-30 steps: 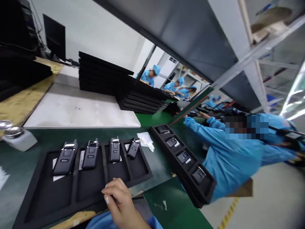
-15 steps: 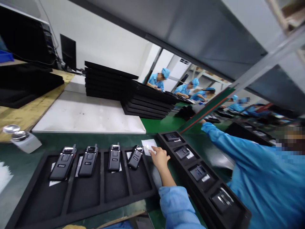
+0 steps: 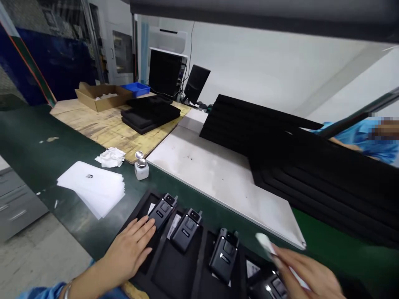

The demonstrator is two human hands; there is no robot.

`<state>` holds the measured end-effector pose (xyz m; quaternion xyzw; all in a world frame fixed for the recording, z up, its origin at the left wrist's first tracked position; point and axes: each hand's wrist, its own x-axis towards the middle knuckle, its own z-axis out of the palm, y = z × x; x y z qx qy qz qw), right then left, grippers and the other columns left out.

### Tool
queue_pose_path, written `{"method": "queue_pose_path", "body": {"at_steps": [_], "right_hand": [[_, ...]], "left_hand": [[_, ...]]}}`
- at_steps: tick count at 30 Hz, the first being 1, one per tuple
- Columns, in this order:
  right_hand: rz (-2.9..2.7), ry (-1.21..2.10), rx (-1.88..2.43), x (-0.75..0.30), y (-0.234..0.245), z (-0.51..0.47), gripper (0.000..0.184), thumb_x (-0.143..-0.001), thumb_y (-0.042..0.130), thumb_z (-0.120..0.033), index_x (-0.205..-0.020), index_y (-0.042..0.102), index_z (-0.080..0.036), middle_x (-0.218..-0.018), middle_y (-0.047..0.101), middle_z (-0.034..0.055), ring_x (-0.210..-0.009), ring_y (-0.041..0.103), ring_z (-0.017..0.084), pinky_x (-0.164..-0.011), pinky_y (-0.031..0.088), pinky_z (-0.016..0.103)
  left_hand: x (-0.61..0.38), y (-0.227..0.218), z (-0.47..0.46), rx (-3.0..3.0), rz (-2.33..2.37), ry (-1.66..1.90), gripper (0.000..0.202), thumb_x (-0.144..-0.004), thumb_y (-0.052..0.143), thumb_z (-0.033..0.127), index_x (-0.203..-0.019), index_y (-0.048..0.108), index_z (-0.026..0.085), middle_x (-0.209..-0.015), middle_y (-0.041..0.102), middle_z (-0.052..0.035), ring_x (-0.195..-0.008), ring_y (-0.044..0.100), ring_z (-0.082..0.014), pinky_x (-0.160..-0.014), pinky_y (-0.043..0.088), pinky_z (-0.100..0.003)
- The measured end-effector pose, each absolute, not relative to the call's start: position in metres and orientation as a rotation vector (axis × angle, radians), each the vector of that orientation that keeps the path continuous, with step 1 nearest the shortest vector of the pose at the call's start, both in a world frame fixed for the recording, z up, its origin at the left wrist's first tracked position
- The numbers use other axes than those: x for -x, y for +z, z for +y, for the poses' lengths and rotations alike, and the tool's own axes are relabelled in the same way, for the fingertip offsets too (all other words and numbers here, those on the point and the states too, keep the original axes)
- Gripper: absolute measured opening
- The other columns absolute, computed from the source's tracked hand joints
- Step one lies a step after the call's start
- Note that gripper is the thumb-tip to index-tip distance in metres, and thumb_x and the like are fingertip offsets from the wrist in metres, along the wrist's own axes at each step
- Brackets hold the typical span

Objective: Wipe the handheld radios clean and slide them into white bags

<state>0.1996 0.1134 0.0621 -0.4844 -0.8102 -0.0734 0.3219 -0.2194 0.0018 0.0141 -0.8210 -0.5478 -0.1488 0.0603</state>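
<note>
My left hand point(image 3: 127, 248) lies flat, fingers spread, over the left compartment of the black foam tray point(image 3: 158, 265). Its fingertips reach the lower end of a black handheld radio point(image 3: 162, 211). A second radio point(image 3: 186, 229) and a third radio point(image 3: 224, 254) sit in the middle compartments with white labels partly under them. My right hand point(image 3: 307, 274), somewhat blurred, pinches a folded white wipe point(image 3: 264, 241) above the right end. Below it, a fourth radio point(image 3: 269, 284) is partly hidden by that hand.
Behind the tray are a small dispenser bottle point(image 3: 141, 170), crumpled white tissue point(image 3: 111, 158) and a stack of white sheets point(image 3: 93, 185). A white board point(image 3: 218, 166) and stacked black foam trays point(image 3: 311, 182) stand farther back. A cardboard box point(image 3: 102, 97) is at the back left.
The view has swung left. My right hand has picked up the white wipe from beside the tray and brought it over the rightmost radio. My left hand has come into view.
</note>
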Motion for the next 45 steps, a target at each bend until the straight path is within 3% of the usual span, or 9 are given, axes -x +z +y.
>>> {"method": "queue_pose_path", "body": {"at_steps": [2, 4, 7, 12, 20, 27, 33, 41, 45], "right_hand": [[-2.241, -0.184, 1.090, -0.131, 0.065, 0.123, 0.021, -0.093, 0.053, -0.034, -0.102, 0.071, -0.031, -0.089, 0.071, 0.0040, -0.085, 0.061, 0.026, -0.090, 0.039, 0.050], [-2.321, -0.145, 1.024, -0.062, 0.065, 0.134, 0.023, -0.094, 0.052, -0.025, -0.104, 0.071, -0.033, -0.088, 0.070, 0.0003, -0.087, 0.057, 0.024, -0.104, 0.023, 0.059], [-2.396, -0.040, 0.968, 0.012, 0.057, 0.147, 0.028, -0.091, 0.054, -0.014, -0.105, 0.070, -0.033, -0.089, 0.068, -0.0010, -0.092, 0.052, 0.023, -0.107, 0.006, 0.066], [-2.566, -0.048, 0.862, 0.046, 0.042, 0.167, 0.037, -0.082, 0.060, -0.006, -0.109, 0.068, -0.030, -0.093, 0.068, -0.0009, -0.095, 0.049, 0.022, -0.108, -0.005, 0.067], [-2.507, 0.099, 0.933, 0.023, 0.057, 0.213, 0.034, -0.091, 0.052, -0.008, -0.102, 0.072, -0.033, -0.088, 0.067, 0.0008, -0.090, 0.049, 0.021, -0.105, 0.012, 0.066], [-2.683, 0.322, 0.560, 0.043, 0.055, 0.210, 0.037, -0.089, 0.050, -0.005, -0.104, 0.072, -0.030, -0.087, 0.065, 0.0015, -0.094, 0.047, 0.022, -0.106, 0.005, 0.069], [-2.729, 0.452, 0.405, 0.021, 0.055, 0.216, 0.038, -0.091, 0.047, -0.006, -0.108, 0.071, -0.029, -0.087, 0.064, 0.0027, -0.088, 0.045, 0.020, -0.105, 0.023, 0.063], [-2.727, 0.477, 0.452, -0.031, 0.065, 0.212, 0.044, -0.089, 0.044, -0.002, -0.102, 0.072, -0.032, -0.088, 0.063, 0.0022, -0.091, 0.048, 0.021, -0.105, 0.018, 0.066], [-2.509, 0.558, 0.604, -0.075, 0.081, 0.216, 0.044, -0.092, 0.045, -0.005, -0.107, 0.070, -0.038, -0.091, 0.061, 0.0017, -0.088, 0.050, 0.020, -0.099, 0.029, 0.059]], "left_hand": [[0.223, 0.014, 0.001, 2.524, -1.632, -0.410, 0.050, -0.091, 0.053, 0.023, -0.140, 0.048, 0.018, -0.146, 0.049, -0.0076, -0.136, 0.043, -0.0238, -0.109, 0.042, -0.040], [0.226, 0.013, 0.001, 2.546, -1.617, -0.391, 0.052, -0.091, 0.053, 0.023, -0.142, 0.046, 0.018, -0.148, 0.046, -0.0063, -0.137, 0.042, -0.0238, -0.110, 0.041, -0.039], [0.229, 0.011, 0.002, 2.546, -1.619, -0.381, 0.053, -0.089, 0.054, 0.022, -0.142, 0.046, 0.018, -0.150, 0.044, -0.0043, -0.137, 0.040, -0.0236, -0.111, 0.039, -0.038], [0.231, 0.007, 0.007, 2.537, -1.607, -0.381, 0.056, -0.086, 0.053, 0.019, -0.142, 0.046, 0.018, -0.151, 0.042, -0.0013, -0.137, 0.040, -0.0231, -0.111, 0.038, -0.035], [0.233, 0.000, 0.011, 2.555, -1.568, -0.447, 0.049, -0.090, 0.051, 0.022, -0.139, 0.050, 0.017, -0.149, 0.045, -0.0029, -0.136, 0.040, -0.0239, -0.113, 0.033, -0.035], [0.230, 0.009, 0.010, 2.567, -1.635, -0.483, 0.052, -0.088, 0.051, 0.016, -0.140, 0.049, 0.017, -0.150, 0.044, -0.0017, -0.137, 0.039, -0.0240, -0.111, 0.037, -0.034], [0.226, 0.005, 0.004, 2.595, -1.719, -0.425, 0.059, -0.088, 0.049, 0.016, -0.146, 0.040, 0.021, -0.155, 0.035, 0.0010, -0.141, 0.033, -0.0258, -0.112, 0.037, -0.037], [0.229, 0.014, 0.003, 2.644, -1.770, -0.512, 0.058, -0.089, 0.053, 0.017, -0.146, 0.041, 0.020, -0.151, 0.043, -0.0040, -0.140, 0.035, -0.0269, -0.111, 0.040, -0.042], [0.209, 0.021, -0.003, 2.640, -1.663, -0.573, 0.054, -0.090, 0.053, 0.016, -0.143, 0.044, 0.017, -0.147, 0.047, -0.0050, -0.140, 0.037, -0.0250, -0.115, 0.035, -0.041]]}}
